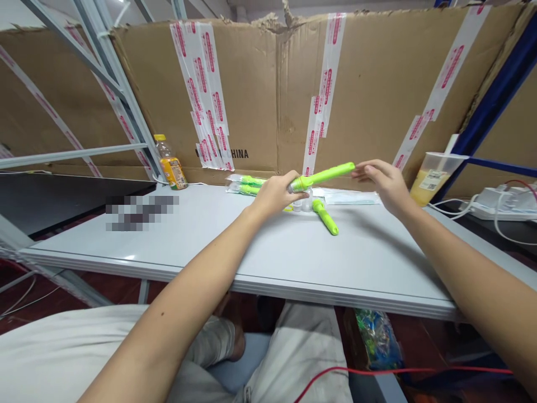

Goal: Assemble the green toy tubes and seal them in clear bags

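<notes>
My left hand (274, 193) is closed around the wide, clear-ended head of a bright green flashlight-shaped stick (329, 174), held above the table and pointing right. My right hand (384, 182) is close to the stick's far tip, fingers stretched out and holding nothing; whether a fingertip touches it I cannot tell. Below, a second green stick (326, 218) lies on the table. Small clear plastic pieces (307, 202) stand beside its head, partly hidden by my left hand. Behind that hand lie green sticks in clear wrapping (248, 184).
A flat clear packet (350, 197) lies at the back of the white table (201, 235). An orange-labelled bottle (172, 165) stands back left. At the right are a drink cup (432, 179) and a power strip (495, 204) with cables. Cardboard (260, 101) walls off the back.
</notes>
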A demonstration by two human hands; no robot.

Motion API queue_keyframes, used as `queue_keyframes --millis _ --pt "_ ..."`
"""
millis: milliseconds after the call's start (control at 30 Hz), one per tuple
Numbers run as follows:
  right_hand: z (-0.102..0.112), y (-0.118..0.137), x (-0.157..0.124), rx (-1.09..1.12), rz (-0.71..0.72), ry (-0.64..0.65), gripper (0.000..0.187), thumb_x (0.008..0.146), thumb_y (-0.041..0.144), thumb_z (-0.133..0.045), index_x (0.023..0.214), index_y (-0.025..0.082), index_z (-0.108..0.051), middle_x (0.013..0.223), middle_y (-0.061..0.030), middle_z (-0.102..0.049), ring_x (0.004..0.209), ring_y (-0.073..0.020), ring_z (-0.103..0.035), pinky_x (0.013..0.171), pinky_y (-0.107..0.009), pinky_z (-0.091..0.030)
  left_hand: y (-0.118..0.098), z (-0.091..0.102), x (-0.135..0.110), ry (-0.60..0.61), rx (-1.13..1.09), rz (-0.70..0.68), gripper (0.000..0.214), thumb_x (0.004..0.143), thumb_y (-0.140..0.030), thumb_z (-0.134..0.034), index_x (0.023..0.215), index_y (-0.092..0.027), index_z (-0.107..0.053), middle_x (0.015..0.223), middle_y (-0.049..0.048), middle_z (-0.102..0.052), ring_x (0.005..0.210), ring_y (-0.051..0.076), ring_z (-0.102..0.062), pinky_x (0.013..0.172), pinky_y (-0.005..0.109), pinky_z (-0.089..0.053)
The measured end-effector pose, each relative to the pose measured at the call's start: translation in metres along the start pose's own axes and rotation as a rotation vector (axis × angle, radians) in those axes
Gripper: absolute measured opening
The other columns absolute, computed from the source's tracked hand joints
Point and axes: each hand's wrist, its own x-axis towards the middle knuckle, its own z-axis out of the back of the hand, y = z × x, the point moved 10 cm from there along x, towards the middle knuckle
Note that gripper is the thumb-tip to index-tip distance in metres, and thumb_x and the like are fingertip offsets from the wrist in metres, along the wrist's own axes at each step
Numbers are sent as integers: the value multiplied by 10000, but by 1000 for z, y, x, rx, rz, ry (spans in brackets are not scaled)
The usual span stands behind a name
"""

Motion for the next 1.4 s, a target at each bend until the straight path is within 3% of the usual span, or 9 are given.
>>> queue_keyframes --millis 100,167,300,433,567,767,1000,1233,1400 --pt "5 -59 0 -264 -119 63 318 821 346 -600 1059 144 -664 1069 -167 -719 984 -295 -686 910 -464 -533 18 5 0 -31 -47 94 434 800 -623 -667 988 -243 -575 715 -20 -590 683 176 -551 599 252 -294" --pt "-8 -85 -3 -482 -80 187 410 772 302 -632 1151 149 -655 1225 -178 -672 1134 -340 -632 1003 -507 -485 24 4 0 -29 -38 129 445 791 -639 -668 970 -241 -579 697 -18 -579 676 179 -542 600 254 -285" --pt "-40 -111 -6 -656 31 382 619 766 347 -648 1353 174 -555 1429 -160 -547 1373 -372 -445 1132 -526 -369 26 1 0 -6 -4 137 450 790 -657 -658 962 -246 -590 714 -5 -597 693 191 -554 611 264 -288" --pt "-55 -125 -5 -713 -46 518 689 810 449 -604 1421 150 -492 1457 -180 -523 1369 -377 -454 1131 -499 -370 24 -1 -1 9 12 101 454 807 -666 -634 982 -248 -602 722 4 -607 699 200 -561 618 275 -299" --pt "-53 -122 -5 -774 -70 566 731 804 482 -592 1437 135 -472 1299 -190 -628 1240 -398 -548 1043 -517 -432 22 -1 -1 0 6 71 460 800 -656 -654 1011 -248 -621 739 14 -623 700 203 -566 624 287 -318" --pt "-47 -120 -10 -768 -115 607 738 789 524 -588 1404 123 -525 1268 -201 -611 1147 -341 -614 986 -438 -482 24 -3 -1 0 -3 81 460 804 -653 -653 1015 -246 -633 742 21 -624 690 194 -555 627 290 -323" --pt "-40 -123 -12 -725 -208 620 733 738 573 -640 1347 169 -590 1161 -139 -708 1064 -328 -666 928 -423 -512 28 -2 -1 6 40 67 470 803 -669 -638 1024 -255 -634 714 7 -609 692 197 -560 617 276 -309" --pt "-20 -100 -3 -755 -115 452 672 745 494 -618 1341 186 -585 1285 -142 -656 1100 -343 -644 911 -442 -514 32 13 -3 -16 116 52 401 804 -604 -665 972 -240 -662 814 21 -689 770 213 -617 647 282 -342" --pt "-14 -67 0 -766 42 391 634 771 523 -598 1317 201 -589 1224 -147 -654 1117 -355 -624 929 -478 -499 33 24 -3 -89 159 50 323 817 -439 -705 1103 -298 -653 991 3 -733 889 226 -660 701 294 -386"
